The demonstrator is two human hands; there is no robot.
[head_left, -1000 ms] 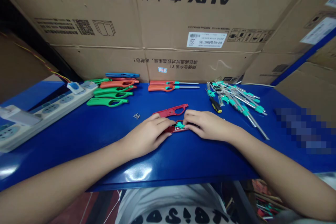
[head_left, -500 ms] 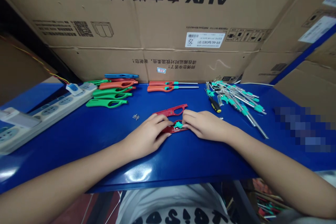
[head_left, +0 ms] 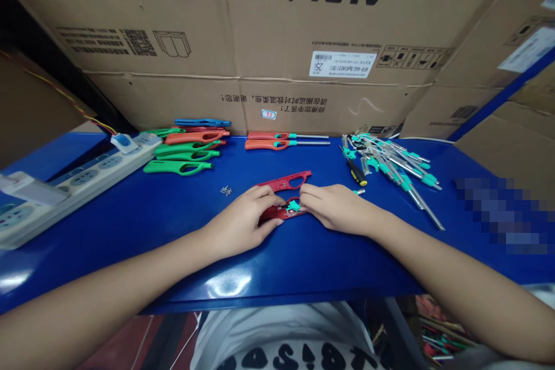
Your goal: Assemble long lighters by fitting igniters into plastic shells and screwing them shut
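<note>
Seating the green part [head_left: 293, 206], we think — our left hand [head_left: 247, 217] grips the red shell [head_left: 269, 215] on the table [head_left: 295, 272], our right hand [head_left: 333, 208] touches its end, hold unclear — next probably needs gentle pressing.

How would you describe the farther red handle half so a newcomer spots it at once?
On the blue table, find the left hand and right hand near the middle. Just beyond them lies a looped red handle half. Unlike the nearer red half between the hands, it shows no teal part inside.
</note>
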